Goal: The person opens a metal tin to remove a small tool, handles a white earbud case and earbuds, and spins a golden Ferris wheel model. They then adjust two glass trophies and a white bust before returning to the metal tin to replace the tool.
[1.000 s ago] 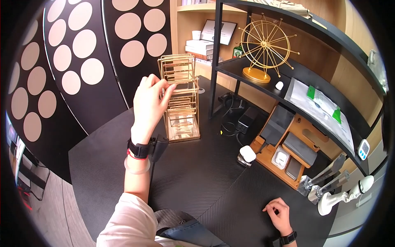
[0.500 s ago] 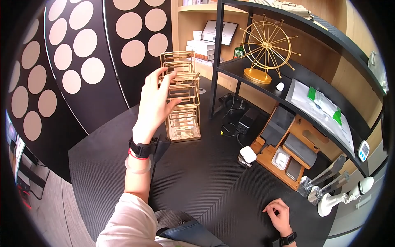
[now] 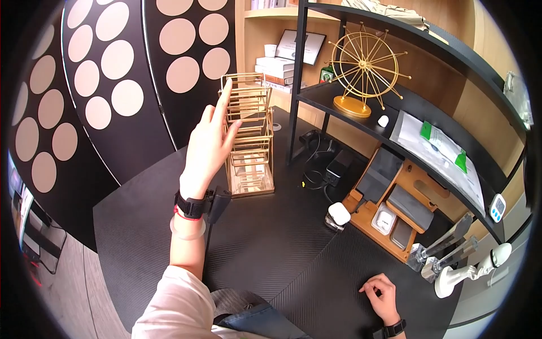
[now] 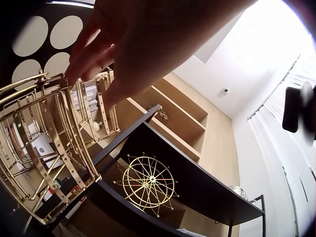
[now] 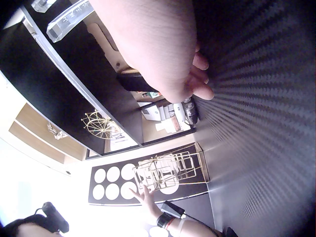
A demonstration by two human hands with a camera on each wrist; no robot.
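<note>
At the near edge of the black carbon-weave counter (image 3: 271, 248), the right hand (image 3: 381, 294) rests on the surface with its fingers loosely curled under; its grip is idle and holds nothing. Just beyond it, to the right, a white handheld device (image 3: 471, 268) and two clear acrylic blocks (image 3: 446, 243) stand near the counter's edge. Further in, a wooden desk organiser (image 3: 395, 206) holds dark flat devices, with a small white case (image 3: 339, 213) just beside its left end and a tangle of black cables (image 3: 316, 169) behind that. On the left, the left hand (image 3: 210, 144) is raised on a long-sleeved arm with a black wrist strap (image 3: 191, 205). Its grip is wide, fingers straight and spread, the fingertips touching the upper part of the gold wire tiered rack (image 3: 249, 135). The rack stands upright on the counter, well apart from the right hand, before the dark panel with pale circles (image 3: 113, 79). Further back, a gold wire wheel ornament (image 3: 364, 68) sits on the black shelf (image 3: 406, 101).
</note>
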